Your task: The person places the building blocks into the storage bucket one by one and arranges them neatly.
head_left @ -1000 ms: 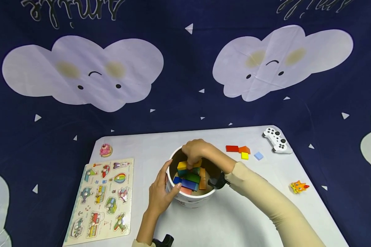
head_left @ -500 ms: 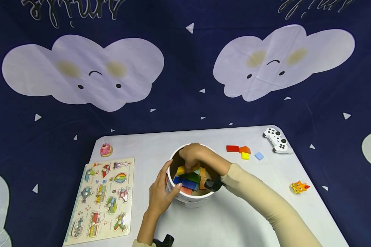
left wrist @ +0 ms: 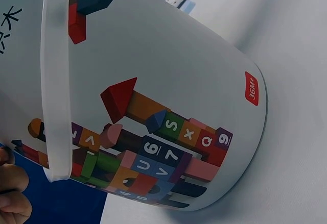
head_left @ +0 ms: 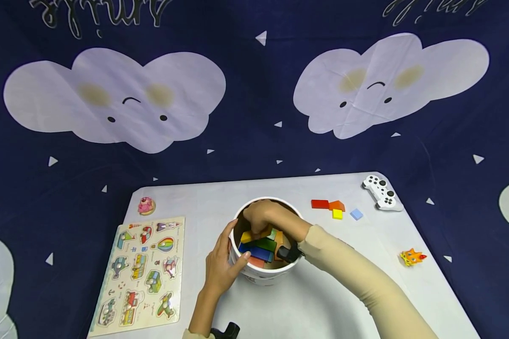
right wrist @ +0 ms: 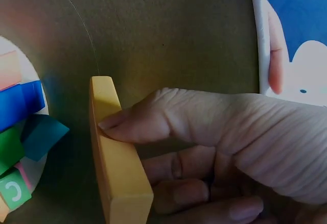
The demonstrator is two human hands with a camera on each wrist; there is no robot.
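A white bucket (head_left: 260, 280) printed with pictures of toy blocks stands upright on the table. My left hand (head_left: 221, 266) holds its left side, the thumb over the near rim and the fingers along the outer wall. Inside the bucket, my right hand (head_left: 264, 215) grips a yellow block (right wrist: 122, 168); in the right wrist view the thumb presses its face and the other fingers lie partly hidden behind it. On the bucket's floor lie more blocks, among them a blue block (head_left: 260, 253), a green block (head_left: 266, 243) and an orange block (head_left: 278, 241).
Right of the bucket lie a red block (head_left: 320, 204), an orange block (head_left: 337, 205), a yellow square (head_left: 337, 214) and a light blue square (head_left: 356, 214). Further out are a game controller (head_left: 381, 193) and an orange toy (head_left: 412, 257). At left are a puzzle board (head_left: 176, 282) and a pink toy (head_left: 146, 205).
My right hand has sunk deeper into the bucket and shifted slightly left, taking the yellow block down with it. My left hand keeps its place on the bucket.
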